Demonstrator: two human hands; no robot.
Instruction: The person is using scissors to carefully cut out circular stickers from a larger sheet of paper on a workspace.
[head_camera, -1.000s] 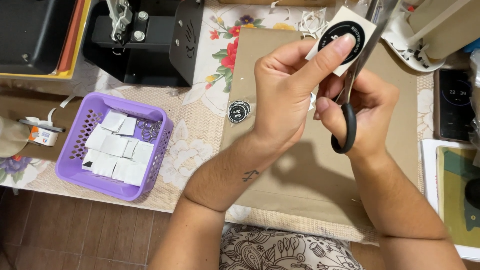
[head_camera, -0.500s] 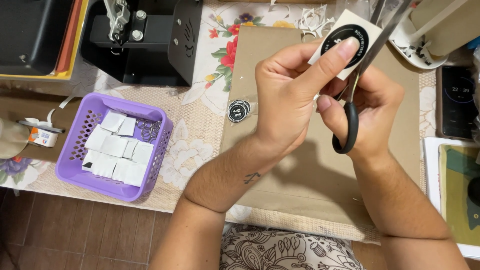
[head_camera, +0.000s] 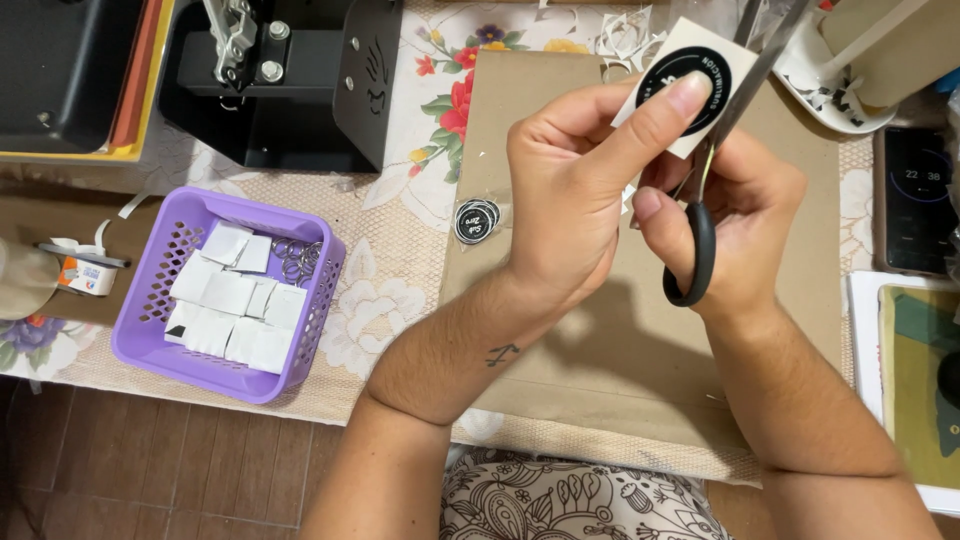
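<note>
White card with a black round print — a square sticker sheet — was pinched between the thumb and forefinger of the left hand, held up above the brown cardboard sheet that covered the desk. The forefinger lay across the black circle, and the other fingers of that hand were curled in under it.

Just to the right of the left hand, touching it, the right hand was closed around the black handle of a pair of scissors, thumb through the loop. The metal blades rose past the right edge of the sticker; whether they were biting into the card could not be told.

Left of the left hand and a little below its knuckles, a small stack of cut round stickers lay at the edge of the cardboard. Farther left, well apart from both hands, sat a purple plastic basket holding white paper squares and a few metal rings. Beyond the basket, up and left of the hands, stood a black machine on the flowered cloth.

To the right of the right hand a dark phone lay flat — its screen lit — and above that hand paper scraps were scattered near a white dish.
</note>
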